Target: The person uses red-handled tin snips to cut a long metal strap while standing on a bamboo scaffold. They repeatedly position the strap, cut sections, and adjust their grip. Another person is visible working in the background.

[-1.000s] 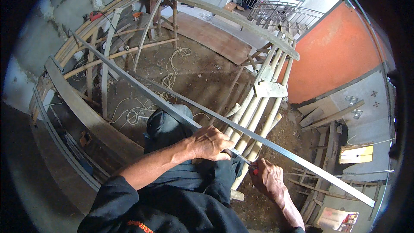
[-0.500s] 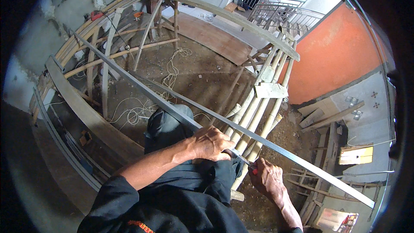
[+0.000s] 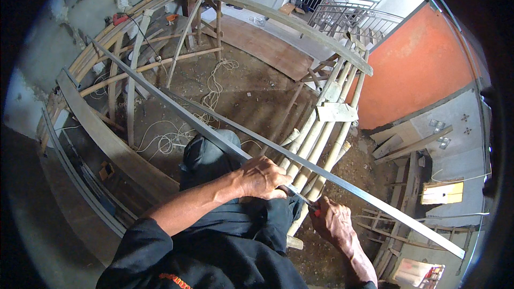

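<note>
A grey metal bar (image 3: pixel 214 136) is gripped near its lower end by the left hand (image 3: pixel 262 177): fingers curled over it, no gap seen beneath the palm. The bar is laid slantwise over the dark trouser leg (image 3: pixel 202 161), its far end lying toward the upper left. A red-handled tool (image 3: pixel 317 213) is held in the right hand (image 3: pixel 333 218), the fingers closed round its handle — how tightly cannot be told. The tool's metal part is set at the short stretch of bar beyond the left hand; whether it bites or merely touches is not resolved.

Progress, judged from this view: bar and tool are both in hand and brought together. No cut, bend or parted piece can be made out at that end, so the work there is judged unfinished — any mark under the fingers is hidden. A second metal bar (image 3: pixel 385 207) is unheld, passing just beyond both hands and across the bamboo poles (image 3: pixel 315 140). No tool is applied to it.
</note>
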Demonstrator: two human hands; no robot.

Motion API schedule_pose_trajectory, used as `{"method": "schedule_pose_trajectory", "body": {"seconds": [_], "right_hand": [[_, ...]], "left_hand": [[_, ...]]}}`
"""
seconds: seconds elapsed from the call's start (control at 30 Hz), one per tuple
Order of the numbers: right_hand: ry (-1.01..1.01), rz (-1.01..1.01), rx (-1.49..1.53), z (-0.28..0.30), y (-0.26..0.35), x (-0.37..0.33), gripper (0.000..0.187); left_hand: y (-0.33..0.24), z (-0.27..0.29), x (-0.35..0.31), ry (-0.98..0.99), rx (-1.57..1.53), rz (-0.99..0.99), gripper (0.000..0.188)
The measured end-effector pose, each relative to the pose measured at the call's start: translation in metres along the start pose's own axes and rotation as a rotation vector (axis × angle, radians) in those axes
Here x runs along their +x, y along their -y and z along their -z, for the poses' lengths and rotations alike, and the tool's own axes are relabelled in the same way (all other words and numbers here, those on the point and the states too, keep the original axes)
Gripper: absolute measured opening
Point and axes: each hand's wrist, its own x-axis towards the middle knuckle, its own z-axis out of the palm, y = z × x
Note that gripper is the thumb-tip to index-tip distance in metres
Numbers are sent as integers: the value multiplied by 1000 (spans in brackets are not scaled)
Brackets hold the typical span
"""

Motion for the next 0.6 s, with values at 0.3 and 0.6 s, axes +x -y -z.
{"method": "schedule_pose_trajectory", "body": {"seconds": [0.3,0.6], "right_hand": [[25,0,-11,-10,-12,1,25],[240,23,139,19,-7,11,37]], "left_hand": [[0,1,2,22,-4,3,41],[5,1,4,9,61,-68,48]]}}
